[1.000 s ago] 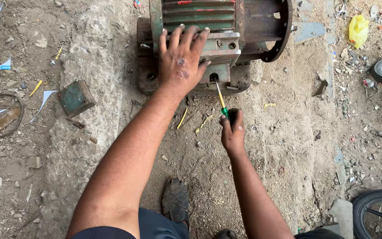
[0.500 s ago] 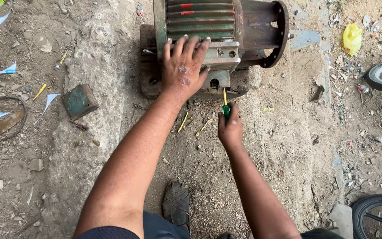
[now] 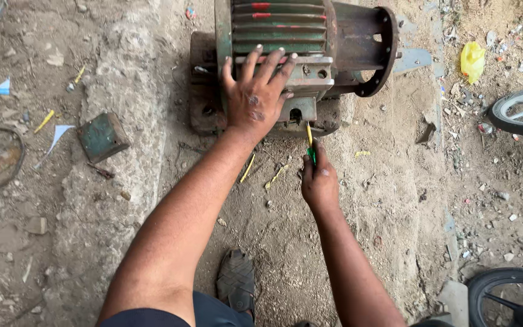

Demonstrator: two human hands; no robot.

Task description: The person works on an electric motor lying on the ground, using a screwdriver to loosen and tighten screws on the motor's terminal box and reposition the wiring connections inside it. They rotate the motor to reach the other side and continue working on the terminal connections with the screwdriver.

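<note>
Currently the screwdriver (image 3: 310,145), green handle and yellow shank, is gripped in the closed right hand (image 3: 320,181), its tip just short of the hole in the electric motor (image 3: 286,36) base. Left hand (image 3: 255,97) lies open, flat on the motor's terminal housing. Tip not yet seated. Green metal cover (image 3: 102,135) lies on the dirt ground (image 3: 122,200), well left of the left hand.

My left hand (image 3: 255,100) lies on the motor (image 3: 292,54) ahead; my right hand (image 3: 319,181) sits before it, holding a screwdriver (image 3: 310,142). A metal block (image 3: 102,136) lies left, wheels (image 3: 522,109) right.
</note>
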